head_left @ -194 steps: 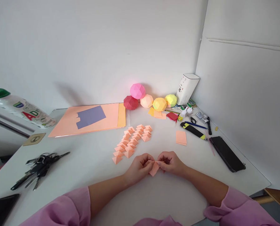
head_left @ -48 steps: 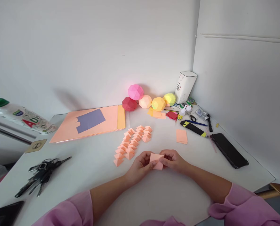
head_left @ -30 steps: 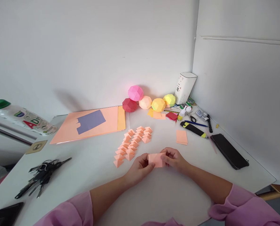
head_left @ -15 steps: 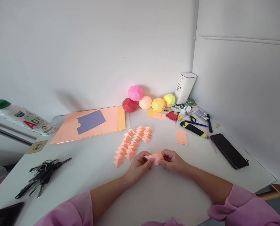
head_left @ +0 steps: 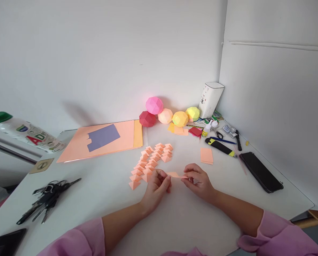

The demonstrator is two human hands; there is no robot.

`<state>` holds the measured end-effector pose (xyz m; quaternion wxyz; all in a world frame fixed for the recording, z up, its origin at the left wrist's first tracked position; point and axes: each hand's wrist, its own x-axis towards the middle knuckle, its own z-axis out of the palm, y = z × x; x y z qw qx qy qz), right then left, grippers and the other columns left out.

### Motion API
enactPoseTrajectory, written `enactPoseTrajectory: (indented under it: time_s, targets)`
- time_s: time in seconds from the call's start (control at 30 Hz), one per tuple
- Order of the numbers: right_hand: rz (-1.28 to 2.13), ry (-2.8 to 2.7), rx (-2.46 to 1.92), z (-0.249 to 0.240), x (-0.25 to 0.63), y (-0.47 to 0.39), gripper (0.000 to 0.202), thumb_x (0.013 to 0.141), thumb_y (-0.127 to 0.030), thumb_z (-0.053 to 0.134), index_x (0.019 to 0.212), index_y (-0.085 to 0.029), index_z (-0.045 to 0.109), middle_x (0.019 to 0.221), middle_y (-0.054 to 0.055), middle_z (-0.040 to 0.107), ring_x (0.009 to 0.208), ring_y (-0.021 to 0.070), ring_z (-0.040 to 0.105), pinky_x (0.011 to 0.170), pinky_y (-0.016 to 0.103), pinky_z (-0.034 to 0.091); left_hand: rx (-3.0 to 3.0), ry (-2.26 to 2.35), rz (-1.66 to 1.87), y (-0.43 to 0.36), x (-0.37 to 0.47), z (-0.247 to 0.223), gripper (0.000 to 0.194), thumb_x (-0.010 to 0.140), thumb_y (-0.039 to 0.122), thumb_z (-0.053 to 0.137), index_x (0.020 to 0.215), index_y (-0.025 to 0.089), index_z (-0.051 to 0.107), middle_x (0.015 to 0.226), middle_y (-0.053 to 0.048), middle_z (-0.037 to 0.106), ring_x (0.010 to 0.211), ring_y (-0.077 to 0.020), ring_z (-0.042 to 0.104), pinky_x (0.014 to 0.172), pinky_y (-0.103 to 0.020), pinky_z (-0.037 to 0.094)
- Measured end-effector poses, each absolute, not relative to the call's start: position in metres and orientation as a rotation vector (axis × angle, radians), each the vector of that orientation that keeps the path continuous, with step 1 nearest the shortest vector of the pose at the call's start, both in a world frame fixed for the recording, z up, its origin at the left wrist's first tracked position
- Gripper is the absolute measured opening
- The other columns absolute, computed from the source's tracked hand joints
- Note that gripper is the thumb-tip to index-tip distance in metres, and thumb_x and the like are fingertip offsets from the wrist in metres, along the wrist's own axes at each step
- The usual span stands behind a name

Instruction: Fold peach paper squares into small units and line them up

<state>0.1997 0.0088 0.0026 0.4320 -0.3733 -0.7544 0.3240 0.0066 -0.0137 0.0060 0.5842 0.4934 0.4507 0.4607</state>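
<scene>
You could pass between the folded peach pieces (head_left: pixel 151 162) and the peach slips (head_left: pixel 206 155), or between those pieces and the keys (head_left: pixel 50 195); the paper balls (head_left: pixel 180 119) block you farther back, the cutter (head_left: pixel 219 147) and black case (head_left: pixel 260 172) on your right

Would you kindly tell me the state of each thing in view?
paper piece, held nearly edge-on
left hand, pinching the paper piece
right hand, pinching the paper piece
folded papers, creased, in overlapping rows
loose slips, stacked unevenly
purple sheet, flat, notched
large bottle, green cap on
keys, bunched together
utility knife, blade unclear
pink ball, perched on others
</scene>
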Motion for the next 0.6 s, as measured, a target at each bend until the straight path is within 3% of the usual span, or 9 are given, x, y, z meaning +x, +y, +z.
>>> enactPoseTrajectory:
  time_s: [0.13,0.23,0.37,0.47,0.6]
  targets:
    - [1.018,-1.894,-0.954,0.001,0.198,0.009,0.027,0.084,-0.035,0.055,0.063,-0.018,0.050,0.069,0.003,0.050,0.058,0.0131,0.043,0.049,0.026,0.036,1.743,1.134,1.279,-0.015,0.003,-0.001,0.023,0.080,0.023,0.058,0.100,0.023,0.046,0.101,-0.006,0.052,0.089,-0.0187,0.054,0.077,-0.035,0.045]
    - [1.210,-1.872,-0.974,0.003,0.198,0.010,0.032,0.082,-0.038,0.056,0.060,-0.018,0.044,0.061,-0.001,0.042,0.053,0.0104,0.035,0.048,0.024,0.030,2.130,1.006,1.286,-0.015,0.002,-0.007,0.036,0.080,0.013,0.056,0.112,0.025,0.046,0.116,-0.010,0.052,0.115,-0.0268,0.044,0.094,-0.046,0.036]
    - [1.413,-1.818,-1.019,0.007,0.198,0.010,0.035,0.078,-0.042,0.060,0.060,-0.017,0.045,0.063,-0.002,0.041,0.054,0.0094,0.034,0.048,0.023,0.029,2.185,0.941,1.142,-0.016,0.002,-0.014,0.033,0.085,0.013,0.048,0.116,0.024,0.049,0.100,-0.009,0.057,0.095,-0.0222,0.055,0.082,-0.039,0.045]
    - [1.503,-1.740,-1.031,0.009,0.199,0.010,0.033,0.076,-0.043,0.064,0.063,-0.016,0.049,0.067,-0.001,0.044,0.055,0.0090,0.036,0.048,0.023,0.029,2.064,1.012,1.081,-0.015,0.001,-0.014,0.032,0.087,0.019,0.046,0.119,0.024,0.049,0.084,-0.006,0.056,0.078,-0.0189,0.054,0.070,-0.033,0.048]
    - [1.588,-1.668,-1.016,0.008,0.200,0.011,0.034,0.074,-0.045,0.066,0.065,-0.015,0.052,0.068,-0.001,0.045,0.055,0.0085,0.037,0.048,0.023,0.030,1.928,0.909,1.074,-0.012,-0.001,-0.008,0.037,0.088,0.024,0.049,0.124,0.026,0.047,0.091,-0.007,0.056,0.084,-0.0195,0.054,0.071,-0.033,0.049]
